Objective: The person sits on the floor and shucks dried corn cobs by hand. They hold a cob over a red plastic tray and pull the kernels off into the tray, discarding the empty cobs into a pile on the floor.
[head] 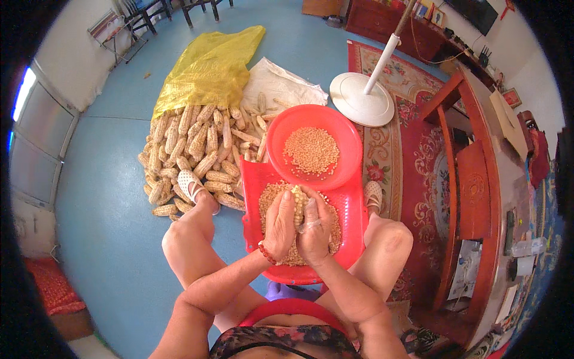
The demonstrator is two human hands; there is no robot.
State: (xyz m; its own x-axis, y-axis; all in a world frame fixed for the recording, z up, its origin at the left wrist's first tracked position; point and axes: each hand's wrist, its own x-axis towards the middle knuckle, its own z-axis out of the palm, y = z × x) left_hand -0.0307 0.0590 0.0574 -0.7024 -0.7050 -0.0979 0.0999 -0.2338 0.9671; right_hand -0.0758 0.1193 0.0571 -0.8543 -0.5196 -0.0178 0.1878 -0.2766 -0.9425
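Observation:
Between my two hands is a pale yellow ear of dried corn (298,207), partly hidden by the fingers. My left hand (281,220) grips its left side, thumb along the cob. On the other side my right hand (316,226) closes around it, with what looks like a wrapping on the thumb. Both hands are above a red plastic chair seat (352,211) covered with loose corn kernels (269,197). A round red plastic basin (278,128) rests at the seat's far end, with more kernels (311,150) in it.
Dried corn ears (197,143) spill from a yellow woven sack (206,67) onto the floor at the left. A white sack (282,85) lies behind the basin. Beyond stands a white round-based pole stand (362,99). A wooden table (475,188) is on the right, over a patterned carpet (415,179).

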